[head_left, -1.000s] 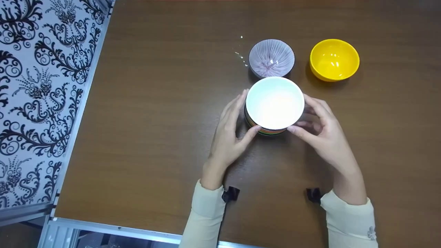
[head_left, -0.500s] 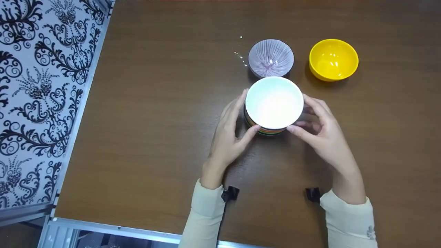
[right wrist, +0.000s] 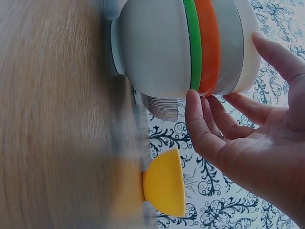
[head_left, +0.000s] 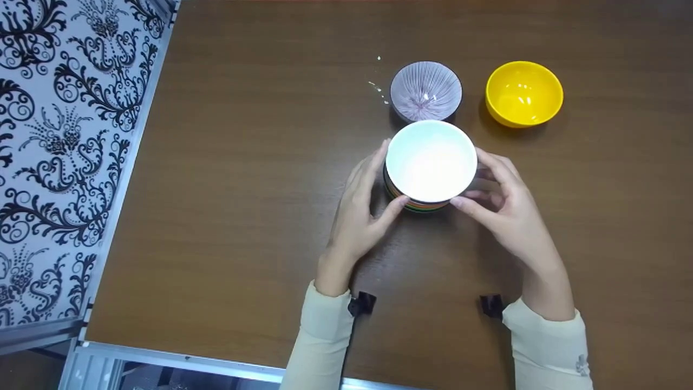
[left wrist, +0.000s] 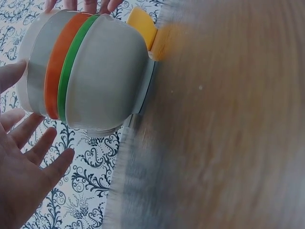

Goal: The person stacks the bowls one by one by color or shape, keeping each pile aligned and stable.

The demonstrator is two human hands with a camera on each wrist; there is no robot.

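A stack of bowls (head_left: 431, 162) stands on the table, a white bowl on top. In the left wrist view, an orange bowl (left wrist: 56, 71) and a green bowl (left wrist: 70, 71) show as bands above a pale bottom bowl (left wrist: 107, 71). My left hand (head_left: 357, 216) holds the stack's left side, its thumb at the front near the top rim. On the other side, my right hand (head_left: 511, 214) has its thumb on the upper bowl and its fingertips against the stack, as the right wrist view shows. The inner parts of the nested bowls are hidden.
Just behind the stack is a striped lilac bowl (head_left: 426, 89). A yellow bowl (head_left: 525, 95) sits farther right. Small white specks (head_left: 378, 89) lie left of the lilac bowl. The table's left edge meets a black-and-white patterned panel (head_left: 70, 146).
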